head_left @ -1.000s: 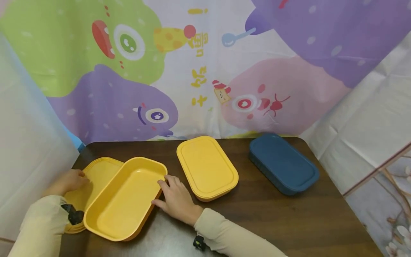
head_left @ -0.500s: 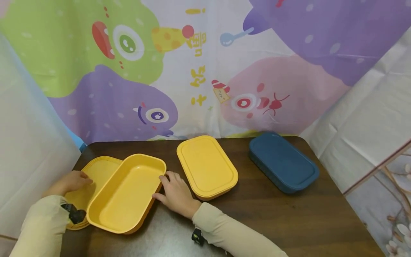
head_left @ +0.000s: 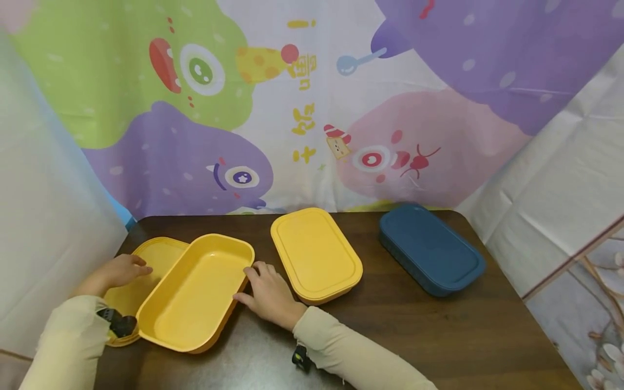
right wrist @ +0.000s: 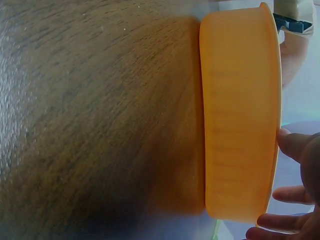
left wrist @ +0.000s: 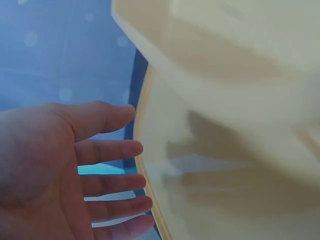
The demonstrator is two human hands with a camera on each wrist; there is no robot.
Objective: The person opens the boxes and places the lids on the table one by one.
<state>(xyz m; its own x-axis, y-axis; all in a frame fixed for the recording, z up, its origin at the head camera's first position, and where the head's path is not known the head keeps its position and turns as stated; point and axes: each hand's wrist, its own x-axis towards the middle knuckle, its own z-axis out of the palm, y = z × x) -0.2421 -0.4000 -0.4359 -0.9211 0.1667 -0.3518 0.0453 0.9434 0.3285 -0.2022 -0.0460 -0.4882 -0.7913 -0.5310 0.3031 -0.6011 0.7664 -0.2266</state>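
An open yellow food box (head_left: pixel 195 298) with a bare inside stands on the left of the table. It partly covers a flat yellow lid (head_left: pixel 163 252) lying to its left. My left hand (head_left: pixel 119 272) hovers over the lid's left edge and casts a shadow on it; in the left wrist view its fingers are spread nearly straight, with nothing in them. My right hand (head_left: pixel 270 298) touches the box's right rim with thumb and fingertips, fingers loosely extended. In the right wrist view the box's side wall (right wrist: pixel 240 115) stands on the wood, the thumb at its rim.
A lidded yellow box (head_left: pixel 317 254) stands at mid-table, just beyond my right hand. Farther right is a lidded dark blue box (head_left: pixel 431 246). The dark wooden table (head_left: pixel 414 336) meets a printed cartoon curtain (head_left: pixel 302 184) at its back edge.
The open yellow box has shifted slightly away and to the right, with my right hand staying at its rim. My left hand has moved a little to the right, its fingers straightening over the lid.
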